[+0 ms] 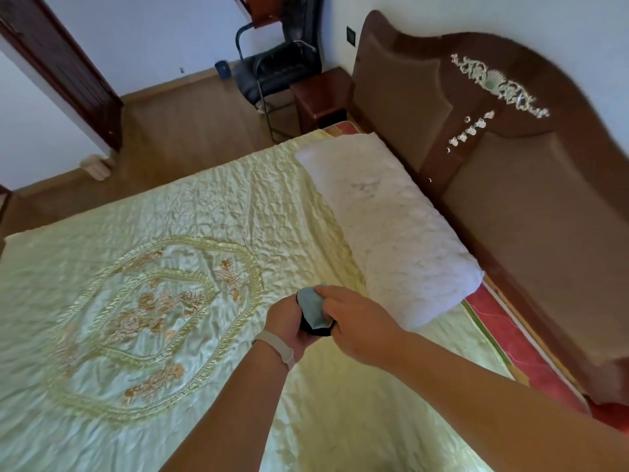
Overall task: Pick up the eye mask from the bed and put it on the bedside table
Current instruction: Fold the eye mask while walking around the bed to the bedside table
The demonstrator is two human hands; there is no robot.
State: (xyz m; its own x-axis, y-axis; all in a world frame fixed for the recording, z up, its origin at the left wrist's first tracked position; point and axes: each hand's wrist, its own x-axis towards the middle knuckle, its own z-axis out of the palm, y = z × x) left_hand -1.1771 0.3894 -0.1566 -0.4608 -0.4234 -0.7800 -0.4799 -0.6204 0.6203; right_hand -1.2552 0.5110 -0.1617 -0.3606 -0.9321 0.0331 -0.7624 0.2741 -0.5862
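Eye mask (312, 308), pale blue-grey face with a black edge, sits bunched between both hands above the quilted bedspread (143, 301); left hand (289, 330) cups it from below with fingers curled under, right hand (354, 318) closes over its top, fingertips pressed onto the fabric; so the pick-up looks done. Beyond the fingers lies the white pillow (388, 226); far past that, beside the headboard (510, 185), stands the bedside table (323, 93), well apart from the hands; carrying and setting down remain.

Grey-blue/blk eye mask (313, 310) bunched betw. both hands (354, 321), above bed (170, 206)
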